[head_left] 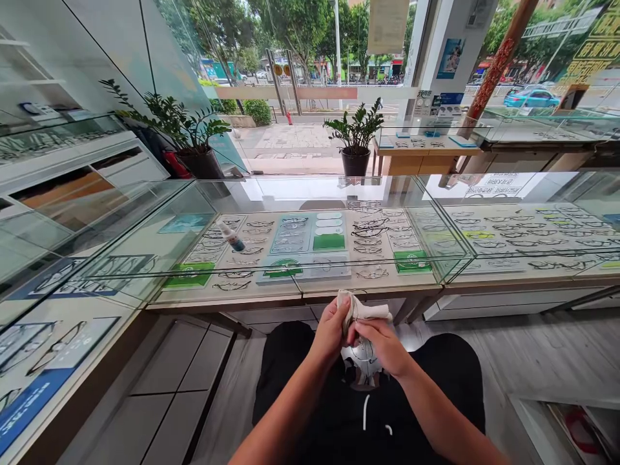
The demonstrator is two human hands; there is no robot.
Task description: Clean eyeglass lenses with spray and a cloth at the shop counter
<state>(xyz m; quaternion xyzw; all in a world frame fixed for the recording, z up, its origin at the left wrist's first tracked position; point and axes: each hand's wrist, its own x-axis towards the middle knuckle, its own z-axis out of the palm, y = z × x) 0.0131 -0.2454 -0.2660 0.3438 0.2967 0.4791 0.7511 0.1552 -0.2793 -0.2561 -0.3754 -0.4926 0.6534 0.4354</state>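
While the person sits behind the glass counter [310,274], the things can be placed from this counter, going from left to right. To the left of it a second glass case [53,336] runs along the wall and shows frames on blue cards. On top of the counter, toward its left part, a small spray bottle [231,236] lies tilted, and under the glass there are rows of spectacle frames with green cards. Beyond the counter, at the window, two potted plants stand, a bigger one [186,139] to the left and a smaller one [356,139] near the middle. Just in front of the counter's near edge, over the lap, the left hand [332,329] is closed on a pale cleaning cloth [361,311], with fingers curled around its left part. The right hand [385,345] touches the left one and pinches the same cloth, and a pair of glasses [361,356] with a round lens shows just below the fingers. Which hand carries the glasses I cannot tell. To the right of the counter another glass case [533,239] continues with more frames.
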